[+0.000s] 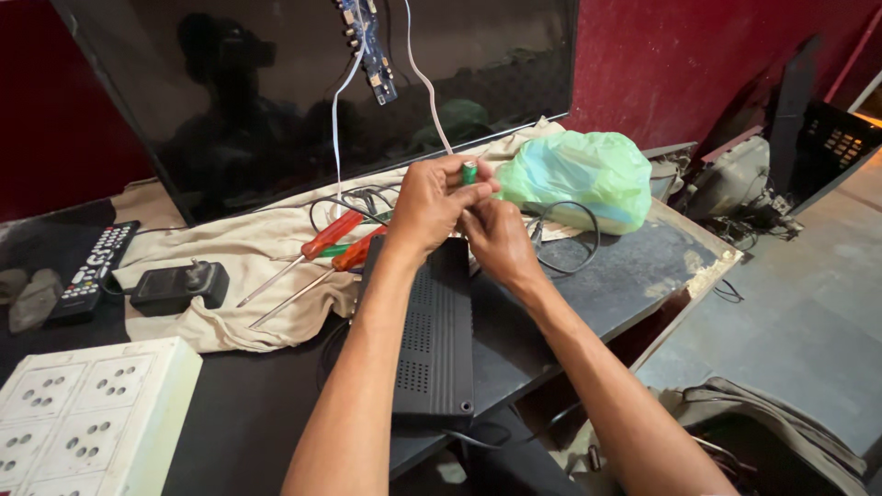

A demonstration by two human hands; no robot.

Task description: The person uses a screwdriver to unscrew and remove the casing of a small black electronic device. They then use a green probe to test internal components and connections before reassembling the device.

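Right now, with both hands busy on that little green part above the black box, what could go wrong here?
The small green cylinder is pinched only at the fingertips of the left hand, with the right hand close below; it might slip and roll off the table.

The black vented box seems to overhang the table's front edge, so an elbow nudge could tip it.

Two red-handled screwdrivers lie loose on the cloth near the forearm and could be knocked.
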